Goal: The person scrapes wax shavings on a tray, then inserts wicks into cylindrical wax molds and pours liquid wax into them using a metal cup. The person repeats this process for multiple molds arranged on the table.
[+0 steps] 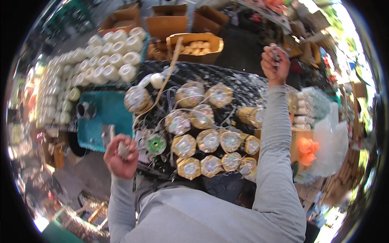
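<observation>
My left hand is curled round a small whitish, crumpled-looking piece, beside the near edge of the teal tray. Out at the far right, my right hand has its fingers closed on a small greyish piece, too little of which shows to name. Between my arms, several six-sided, yellow-wrapped bundles with whitish tops stand in rows on the black, white-spotted table cover. Near my left hand lies a green disc with a hole in its middle. Thin white strips trail among the bundles.
Many white cylinders stand in rows at the far left. A long thin stick leans over the table. Behind are open cardboard boxes, one holding pale pieces. Clear plastic bags and an orange bag lie right.
</observation>
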Demonstrator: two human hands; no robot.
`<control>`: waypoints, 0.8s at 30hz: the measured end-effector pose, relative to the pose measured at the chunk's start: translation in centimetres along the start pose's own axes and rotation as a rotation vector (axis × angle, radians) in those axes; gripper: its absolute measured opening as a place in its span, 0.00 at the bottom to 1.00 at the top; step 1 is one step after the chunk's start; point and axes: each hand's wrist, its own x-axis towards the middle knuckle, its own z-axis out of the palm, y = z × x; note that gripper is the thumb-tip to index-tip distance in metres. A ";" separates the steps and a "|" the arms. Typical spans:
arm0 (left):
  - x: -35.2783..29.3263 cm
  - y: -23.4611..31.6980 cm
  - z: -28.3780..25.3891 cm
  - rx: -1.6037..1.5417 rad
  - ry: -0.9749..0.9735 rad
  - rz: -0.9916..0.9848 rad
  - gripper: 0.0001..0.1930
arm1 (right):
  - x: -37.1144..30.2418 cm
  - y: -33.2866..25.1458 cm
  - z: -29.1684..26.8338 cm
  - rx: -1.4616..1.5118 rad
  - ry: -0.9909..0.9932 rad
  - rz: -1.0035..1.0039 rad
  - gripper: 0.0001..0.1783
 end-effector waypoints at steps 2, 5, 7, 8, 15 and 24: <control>1.1 0.8 0.5 -0.078 0.032 -0.015 0.15 | 3.6 5.8 4.9 0.085 -0.065 0.026 0.15; 2.5 2.4 0.7 -0.191 -0.033 -0.004 0.16 | 5.2 16.7 11.4 0.262 0.084 0.144 0.16; 3.1 3.9 0.4 -0.234 -0.088 0.028 0.17 | 4.8 24.8 15.1 0.397 0.153 0.233 0.17; 3.3 4.9 0.1 -0.273 -0.097 0.048 0.17 | 4.2 29.3 16.9 0.451 0.261 0.251 0.17; 3.4 13.3 -2.8 0.454 -0.177 0.529 0.22 | 4.8 52.8 27.7 0.488 0.779 0.155 0.19; 4.7 27.9 -5.7 0.672 -0.350 1.101 0.27 | 13.7 62.2 33.2 0.818 0.473 0.163 0.22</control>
